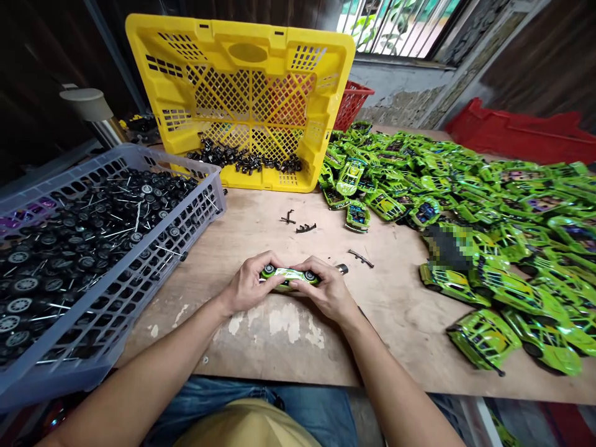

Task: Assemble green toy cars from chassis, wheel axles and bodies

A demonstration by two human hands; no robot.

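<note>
Between both hands is a green toy car (288,277), turned so its side with two black wheels faces up. My left hand (251,282) grips one end, its thumb pressed along the near side. At the other end, my right hand (328,288) pinches the car in the same way. Fingers cover both ends of the car. A dark tool with a metal tip (343,269) shows just beyond my right hand, mostly hidden beneath it; I cannot tell whether the hand touches it. Small black plastic parts (306,229) lie on the wooden table (261,217) beyond the hands.
At left, a pale plastic crate (195,226) holds many wheels on metal axles. A yellow crate (342,93) stands on its side at the back, with black pieces inside. Green toy cars (386,205) pile up across the right. A red basket (358,99) stands behind.
</note>
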